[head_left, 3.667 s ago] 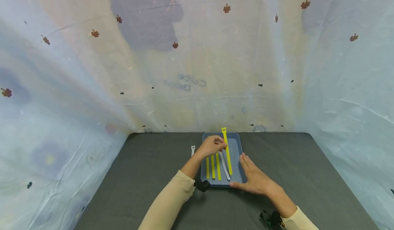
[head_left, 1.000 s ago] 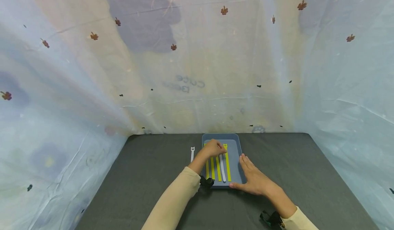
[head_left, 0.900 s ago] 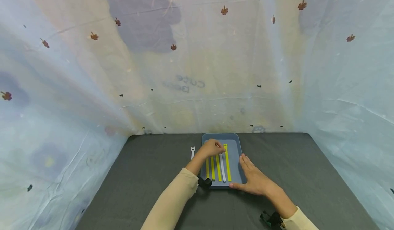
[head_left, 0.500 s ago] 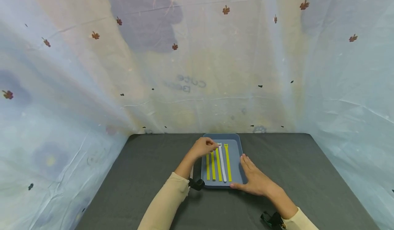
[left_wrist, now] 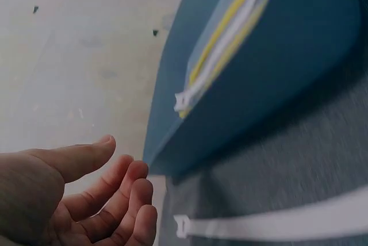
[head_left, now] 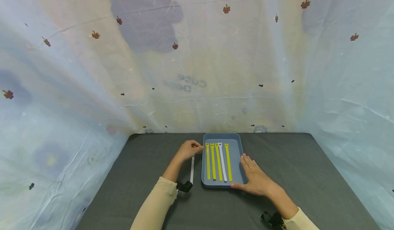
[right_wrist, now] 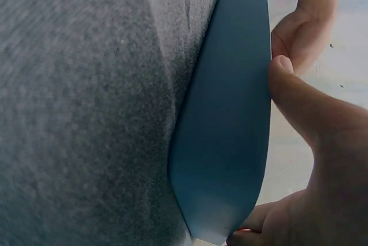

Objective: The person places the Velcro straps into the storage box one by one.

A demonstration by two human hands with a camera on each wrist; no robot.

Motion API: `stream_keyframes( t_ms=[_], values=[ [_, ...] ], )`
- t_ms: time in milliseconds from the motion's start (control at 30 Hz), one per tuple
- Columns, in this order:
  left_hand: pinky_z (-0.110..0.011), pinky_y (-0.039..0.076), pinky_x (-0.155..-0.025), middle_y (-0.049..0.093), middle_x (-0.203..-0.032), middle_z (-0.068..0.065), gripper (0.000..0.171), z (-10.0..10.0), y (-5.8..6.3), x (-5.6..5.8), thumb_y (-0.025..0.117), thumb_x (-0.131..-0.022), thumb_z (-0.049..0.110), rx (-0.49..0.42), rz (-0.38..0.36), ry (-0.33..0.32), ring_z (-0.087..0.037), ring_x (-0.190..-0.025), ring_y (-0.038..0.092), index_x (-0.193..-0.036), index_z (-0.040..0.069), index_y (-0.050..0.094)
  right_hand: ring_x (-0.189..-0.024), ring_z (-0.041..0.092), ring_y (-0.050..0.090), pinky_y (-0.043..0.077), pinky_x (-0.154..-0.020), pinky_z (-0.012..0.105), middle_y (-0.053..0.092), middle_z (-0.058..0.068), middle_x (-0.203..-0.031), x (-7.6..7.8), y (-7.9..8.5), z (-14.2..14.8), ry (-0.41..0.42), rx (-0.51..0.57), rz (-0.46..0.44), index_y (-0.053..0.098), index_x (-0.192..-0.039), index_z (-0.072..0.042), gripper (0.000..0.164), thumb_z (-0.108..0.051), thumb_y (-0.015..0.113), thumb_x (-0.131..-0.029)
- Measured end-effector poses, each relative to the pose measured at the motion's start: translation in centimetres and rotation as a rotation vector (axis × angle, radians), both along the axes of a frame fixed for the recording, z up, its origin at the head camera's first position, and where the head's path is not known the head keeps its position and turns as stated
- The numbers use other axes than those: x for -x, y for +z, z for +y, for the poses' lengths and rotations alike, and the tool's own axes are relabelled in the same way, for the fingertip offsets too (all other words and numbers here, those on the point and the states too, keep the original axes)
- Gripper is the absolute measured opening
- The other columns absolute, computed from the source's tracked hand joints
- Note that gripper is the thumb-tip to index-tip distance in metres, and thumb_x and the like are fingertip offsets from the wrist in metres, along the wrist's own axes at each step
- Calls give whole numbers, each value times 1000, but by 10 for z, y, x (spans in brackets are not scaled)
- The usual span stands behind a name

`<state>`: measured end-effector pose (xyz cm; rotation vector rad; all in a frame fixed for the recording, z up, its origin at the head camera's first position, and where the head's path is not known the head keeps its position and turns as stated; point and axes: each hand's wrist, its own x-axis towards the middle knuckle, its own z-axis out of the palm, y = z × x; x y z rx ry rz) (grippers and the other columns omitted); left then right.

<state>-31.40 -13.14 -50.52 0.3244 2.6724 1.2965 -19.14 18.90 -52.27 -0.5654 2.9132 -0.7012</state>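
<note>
My left hand (head_left: 188, 150) hovers just left of the blue-grey tray (head_left: 237, 170), its fingers loosely bent with nothing between them. Below it a white cable tie (head_left: 192, 170) with a slotted head lies on the table, partly covered by the hand in the head view; the left wrist view shows that tie's head (left_wrist: 181, 226) beneath the fingers. Inside the tray a white cable tie (head_left: 222, 163) lies lengthwise among several yellow ones, with one yellow cable tie (head_left: 228, 163) to its right. My right hand (head_left: 257, 178) rests against the tray's near right corner, thumb (right_wrist: 282, 70) at the rim.
Dark grey cloth (head_left: 147, 175) covers the table. A pale printed plastic sheet (head_left: 197, 113) hangs behind it and along both sides. Black wrist cameras sit on both wrists, the left one (head_left: 184, 186) beside the loose white tie.
The left hand laid the yellow cable tie in the tray, right of the white one, then let go and moved left out over the tray's edge. The right hand stays at the tray.
</note>
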Motion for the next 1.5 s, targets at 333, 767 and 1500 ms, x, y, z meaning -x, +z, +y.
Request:
stream_keyframes(
  t_ms=[333, 767, 1500],
  values=[
    [-34, 58, -69, 74, -93, -11, 23, -29, -14, 6, 72, -106, 23, 25, 11, 70, -23, -82, 69, -110, 0, 75, -161, 50, 18, 18, -131, 64, 16, 34, -173, 2, 0, 0, 3, -11, 21, 21, -164, 15, 130, -73, 76, -87],
    [-28, 54, -70, 75, -92, -6, 15, -44, -32, 6, 80, -98, 14, 49, 12, 68, -15, -80, 66, -104, 1, 78, -162, 49, 17, 18, -131, 65, 16, 34, -174, 2, 1, -1, 8, -5, 7, 20, -164, 15, 129, -71, 77, -88],
    [-37, 48, -80, 57, -102, -10, 46, -39, -43, -1, 93, -84, 9, 63, 12, 0, -20, -88, 51, -118, -1, 64, -163, 48, 16, 17, -132, 63, 13, 32, -175, 1, 0, 1, -2, -11, -22, 18, -165, 13, 134, -79, 73, -86]
  ],
)
